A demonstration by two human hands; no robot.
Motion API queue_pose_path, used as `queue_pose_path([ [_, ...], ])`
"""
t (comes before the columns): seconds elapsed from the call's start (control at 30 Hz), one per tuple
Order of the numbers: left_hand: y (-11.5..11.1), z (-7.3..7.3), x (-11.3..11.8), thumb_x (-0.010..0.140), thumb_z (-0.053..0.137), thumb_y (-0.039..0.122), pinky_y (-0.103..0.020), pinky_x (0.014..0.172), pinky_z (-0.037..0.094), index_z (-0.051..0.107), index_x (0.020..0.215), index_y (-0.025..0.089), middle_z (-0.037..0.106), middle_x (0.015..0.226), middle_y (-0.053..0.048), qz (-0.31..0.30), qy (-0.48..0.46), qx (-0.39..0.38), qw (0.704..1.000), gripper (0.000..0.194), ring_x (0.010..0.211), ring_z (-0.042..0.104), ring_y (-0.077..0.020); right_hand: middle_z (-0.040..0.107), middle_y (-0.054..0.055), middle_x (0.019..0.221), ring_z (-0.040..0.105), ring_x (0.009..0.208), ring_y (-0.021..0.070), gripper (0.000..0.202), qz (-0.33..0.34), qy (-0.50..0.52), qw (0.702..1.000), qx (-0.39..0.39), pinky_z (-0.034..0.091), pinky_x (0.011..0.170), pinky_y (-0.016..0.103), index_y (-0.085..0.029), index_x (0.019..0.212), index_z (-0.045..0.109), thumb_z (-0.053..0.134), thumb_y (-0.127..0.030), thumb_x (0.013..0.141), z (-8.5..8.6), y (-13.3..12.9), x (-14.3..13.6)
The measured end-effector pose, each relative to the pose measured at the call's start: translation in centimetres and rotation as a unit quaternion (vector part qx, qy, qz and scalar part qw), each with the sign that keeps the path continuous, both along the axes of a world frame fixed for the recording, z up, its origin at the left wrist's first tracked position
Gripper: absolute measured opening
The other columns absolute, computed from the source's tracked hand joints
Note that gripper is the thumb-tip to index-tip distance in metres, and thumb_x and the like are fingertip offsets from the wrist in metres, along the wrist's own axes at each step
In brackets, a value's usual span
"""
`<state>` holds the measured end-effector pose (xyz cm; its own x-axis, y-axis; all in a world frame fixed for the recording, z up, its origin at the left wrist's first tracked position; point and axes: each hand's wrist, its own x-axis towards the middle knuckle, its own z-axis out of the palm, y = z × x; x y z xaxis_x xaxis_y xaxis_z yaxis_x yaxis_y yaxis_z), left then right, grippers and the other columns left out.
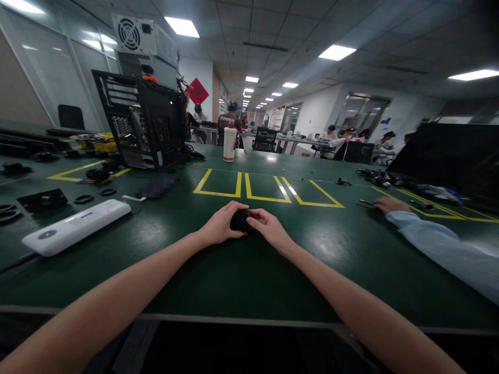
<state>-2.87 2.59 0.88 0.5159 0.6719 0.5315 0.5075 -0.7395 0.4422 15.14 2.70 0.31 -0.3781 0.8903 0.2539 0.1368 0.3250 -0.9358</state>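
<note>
A small black rounded object (238,220) is held just over the green table (241,275), in the middle of the view. Its kind is hard to make out, since fingers cover much of it. My left hand (223,223) wraps round its left side, thumb below and fingers over the top. From the right, my right hand (270,228) pinches its edge between thumb and fingers. Beyond both hands, yellow tape outlines (268,199) mark the tabletop.
A white power strip (78,226) lies at left, near black rings (83,199). Behind stands an open computer case (152,119) with power supplies (142,39) on top. A white tumbler (230,143) stands at the back. At right rests a co-worker's hand (392,204) in a blue sleeve.
</note>
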Motion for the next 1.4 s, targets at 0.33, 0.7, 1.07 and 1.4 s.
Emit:
queue_pose_path([
  [0.33, 0.2, -0.3, 0.0, 0.062, 0.068, 0.028, -0.035, 0.085, 0.042, 0.040, 0.112, 0.022, 0.049, 0.107, -0.004, 0.001, -0.008, 0.010, 1.000, 0.058, 0.098, 0.050, -0.0204, 0.054, 0.001, 0.094, 0.058, 0.085, 0.0138, 0.020, 0.037, 0.043, 0.998, 0.008, 0.047, 0.078, 0.031, -0.020, 0.089, 0.050, 0.058, -0.028, 0.072, 0.0, -0.6, -0.1],
  [0.7, 0.1, -0.1, 0.0, 0.062, 0.068, 0.026, -0.035, 0.084, 0.042, 0.040, 0.112, 0.022, 0.049, 0.107, -0.004, 0.000, -0.009, 0.000, 1.000, 0.057, 0.098, 0.050, -0.0207, 0.054, 0.002, 0.099, 0.057, 0.091, 0.0153, 0.027, 0.033, 0.023, 0.999, 0.001, 0.046, 0.083, 0.034, -0.020, 0.095, 0.049, 0.059, -0.027, 0.071, 0.1, -0.7, 0.0],
  [1.07, -0.3, 0.2, 0.0, 0.061, 0.069, 0.025, -0.036, 0.084, 0.042, 0.041, 0.112, 0.022, 0.049, 0.106, -0.005, 0.003, -0.011, -0.005, 1.000, 0.059, 0.097, 0.051, -0.0212, 0.054, 0.002, 0.094, 0.054, 0.090, 0.0149, 0.022, -0.003, 0.014, 1.000, 0.026, 0.046, 0.082, 0.033, -0.020, 0.093, 0.051, 0.053, -0.033, 0.076, -0.1, -0.4, -0.2],
  [1.4, -0.7, 0.4, -1.1, 0.063, 0.068, 0.027, -0.035, 0.084, 0.042, 0.040, 0.112, 0.022, 0.048, 0.108, -0.005, -0.005, -0.005, -0.009, 1.000, 0.057, 0.098, 0.050, -0.0208, 0.054, 0.002, 0.102, 0.056, 0.096, 0.0164, 0.027, 0.034, 0.024, 0.999, -0.012, 0.045, 0.086, 0.035, -0.021, 0.097, 0.049, 0.058, -0.026, 0.072, 0.0, -1.1, -0.9],
])
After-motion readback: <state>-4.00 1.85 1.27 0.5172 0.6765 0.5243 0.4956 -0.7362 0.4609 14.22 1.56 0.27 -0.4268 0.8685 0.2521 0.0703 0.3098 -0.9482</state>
